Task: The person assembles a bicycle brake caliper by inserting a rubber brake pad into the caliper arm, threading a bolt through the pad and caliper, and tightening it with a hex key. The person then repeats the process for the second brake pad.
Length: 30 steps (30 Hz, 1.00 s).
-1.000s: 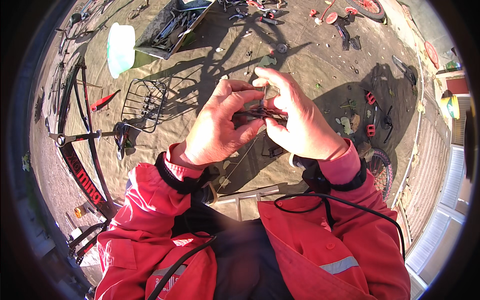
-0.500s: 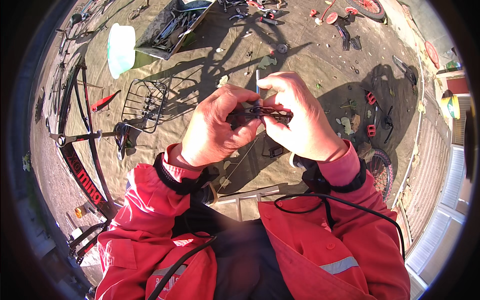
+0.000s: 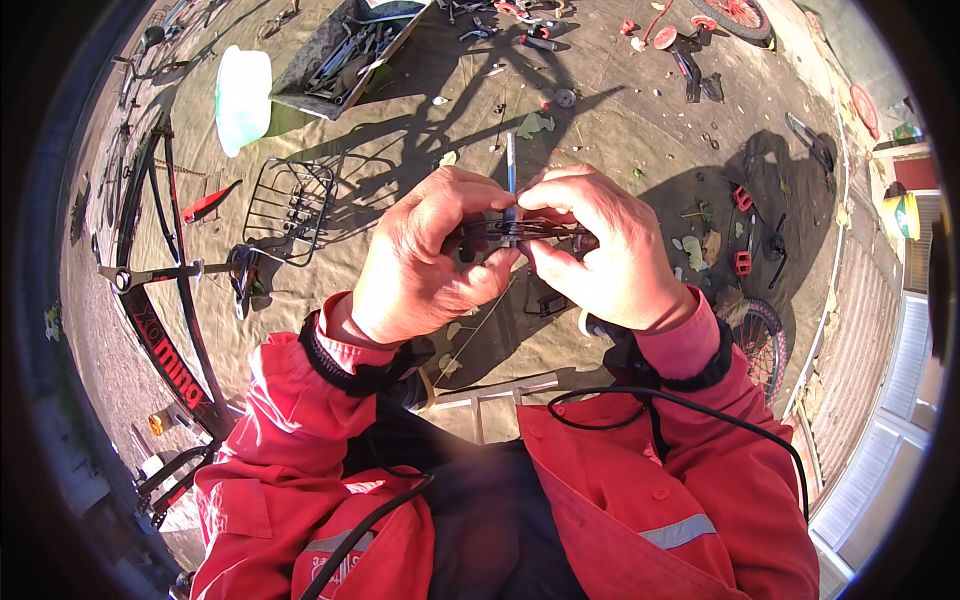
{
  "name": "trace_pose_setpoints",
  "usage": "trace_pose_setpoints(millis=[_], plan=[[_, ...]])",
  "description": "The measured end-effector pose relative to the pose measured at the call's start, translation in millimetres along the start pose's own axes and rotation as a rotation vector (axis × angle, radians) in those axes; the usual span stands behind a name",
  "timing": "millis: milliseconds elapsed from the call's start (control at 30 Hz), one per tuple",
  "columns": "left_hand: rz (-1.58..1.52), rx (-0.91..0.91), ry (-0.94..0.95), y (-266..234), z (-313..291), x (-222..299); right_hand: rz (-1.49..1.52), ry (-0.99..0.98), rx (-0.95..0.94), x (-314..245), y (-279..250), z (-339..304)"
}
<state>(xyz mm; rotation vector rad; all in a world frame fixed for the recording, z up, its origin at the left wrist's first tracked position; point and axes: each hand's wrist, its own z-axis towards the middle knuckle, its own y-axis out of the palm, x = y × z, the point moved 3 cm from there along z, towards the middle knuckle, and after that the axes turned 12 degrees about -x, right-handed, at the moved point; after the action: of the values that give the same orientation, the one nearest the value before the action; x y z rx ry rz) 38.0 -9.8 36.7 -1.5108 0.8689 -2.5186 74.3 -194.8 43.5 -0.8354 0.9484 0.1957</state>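
In front of my chest, both hands grip a dark, thin bicycle part (image 3: 487,231) seen edge-on, its kind unclear. My left hand (image 3: 425,255) pinches its left side between thumb and fingers. From the other side my right hand (image 3: 600,245) closes on it in the same way, and the two thumbs nearly meet. A slim silver-and-blue rod (image 3: 511,165) rises from the middle of the part, between the fingertips. My fingers cover much of the part and the rod's lower end.
A black bicycle frame (image 3: 165,350) and a wire rack (image 3: 290,212) lie left. Beyond them are a white tub (image 3: 243,100) and a tool tray (image 3: 335,55). Red pedals (image 3: 742,262) and a wheel (image 3: 762,345) lie right. A low wooden stand (image 3: 495,391) is near me.
The dark part has turned slightly, and more of the silver-and-blue rod shows, standing nearly upright. My right hand has shifted a little nearer; my left has tilted slightly.
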Motion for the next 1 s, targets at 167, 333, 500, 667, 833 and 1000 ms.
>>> trace_pose_setpoints(millis=[167, 333, 500, 667, 833, 1000], plan=[[-0.017, -0.004, -0.002, -0.2, -0.5, 1.1, -0.036, -0.029, 0.007, -2.9, -1.2, 2.0], [-0.033, -0.024, -0.004, 0.1, -0.5, 2.2, -0.012, 0.008, -0.001, -3.3, -2.4, 2.0], [-0.038, -0.049, 0.026, 1.3, 0.5, 3.5, -0.045, 0.017, -0.035, -4.6, -6.3, 1.3], [-0.065, -0.055, 0.007, 1.9, 0.6, 3.7, 0.038, 0.022, 0.013, -6.0, -3.9, 1.3], [-0.072, -0.070, -0.038, 0.5, -2.1, 5.0, -0.097, -0.063, -0.019, -8.9, -5.9, 2.0], [-0.173, -0.036, -0.167, 2.7, -7.1, 6.7, -0.185, -0.075, -0.005, -10.1, -5.7, 2.9]])
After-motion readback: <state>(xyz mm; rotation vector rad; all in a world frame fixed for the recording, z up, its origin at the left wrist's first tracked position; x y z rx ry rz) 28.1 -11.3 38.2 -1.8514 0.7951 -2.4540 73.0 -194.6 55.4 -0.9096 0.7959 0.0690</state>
